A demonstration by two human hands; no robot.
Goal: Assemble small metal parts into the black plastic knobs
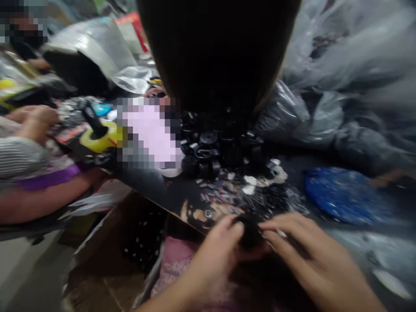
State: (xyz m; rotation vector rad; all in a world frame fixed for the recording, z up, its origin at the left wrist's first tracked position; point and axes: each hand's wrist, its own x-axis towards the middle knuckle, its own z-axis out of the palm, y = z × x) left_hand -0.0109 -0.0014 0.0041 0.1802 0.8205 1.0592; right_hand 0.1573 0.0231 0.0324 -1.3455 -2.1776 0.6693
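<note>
A small round black part (249, 232) is in my left hand (224, 242), with the thumb laid along its near edge. My right hand (302, 251) comes in from the right, thumb and forefinger pinched together at the part's side; whatever sits in that pinch is too small and blurred to name. Just beyond my hands lie small metal pieces (224, 195) and white plastic pieces (250, 184). Behind them is a pile of round black parts (208, 149).
A large black container (221, 52) overhangs the pile. Plastic bags (341, 108) and a blue dish (341, 195) stand to the right. A yellow tape roll (100, 138) lies left, near another person's hands (39, 121). An open carton (107, 260) stands below the table edge.
</note>
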